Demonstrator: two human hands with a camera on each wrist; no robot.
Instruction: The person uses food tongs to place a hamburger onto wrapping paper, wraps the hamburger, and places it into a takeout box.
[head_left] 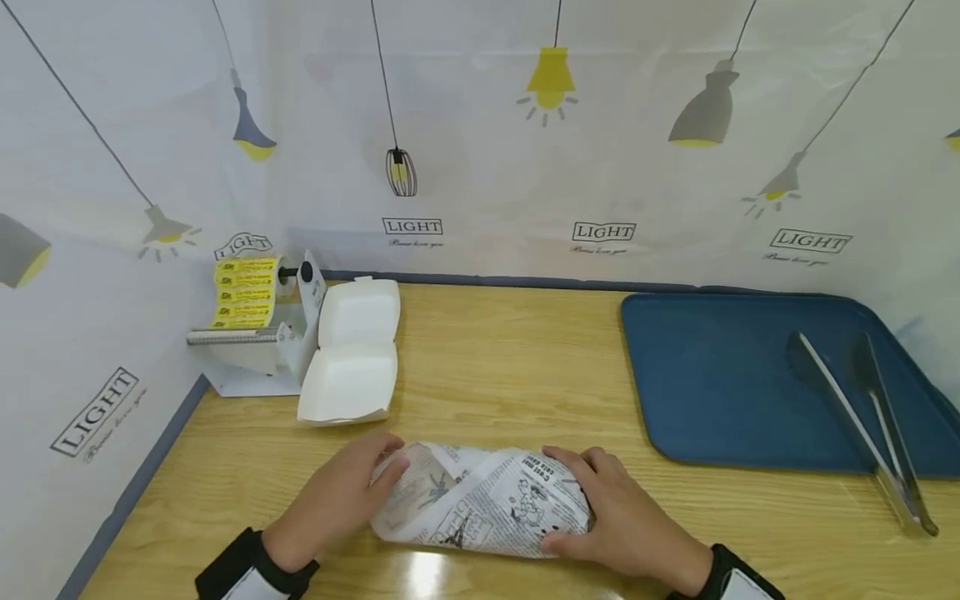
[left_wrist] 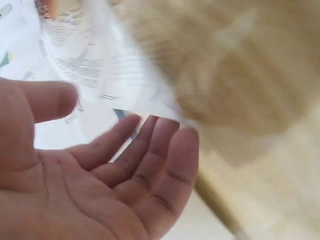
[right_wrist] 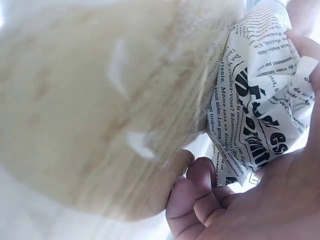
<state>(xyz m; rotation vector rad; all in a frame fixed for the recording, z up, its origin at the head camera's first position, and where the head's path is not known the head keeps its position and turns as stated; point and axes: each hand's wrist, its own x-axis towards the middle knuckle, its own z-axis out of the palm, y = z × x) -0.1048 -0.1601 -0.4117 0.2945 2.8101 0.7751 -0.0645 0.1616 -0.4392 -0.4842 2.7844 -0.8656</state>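
Observation:
A long bundle wrapped in newspaper-print paper (head_left: 502,504) lies on the table in front of me; the wrapper hides its contents. My right hand (head_left: 611,517) grips its right end, thumb on the near side and fingers on the far side. In the right wrist view, fingers (right_wrist: 200,195) curl beside the printed paper (right_wrist: 255,105). At the other end is my left hand (head_left: 348,496), thumb and fingers spread around the paper's tip. The left wrist view shows that hand (left_wrist: 115,175) with loosely bent fingers just under the paper's translucent edge (left_wrist: 135,85).
An open white clamshell box (head_left: 352,383) stands at the back left, beside a dispenser (head_left: 255,358) with a roll of yellow labels (head_left: 247,292). On the right, metal tongs (head_left: 885,450) lie across a blue tray (head_left: 712,375). A lamp-print sheet (head_left: 480,142) backs the wooden table (head_left: 510,358).

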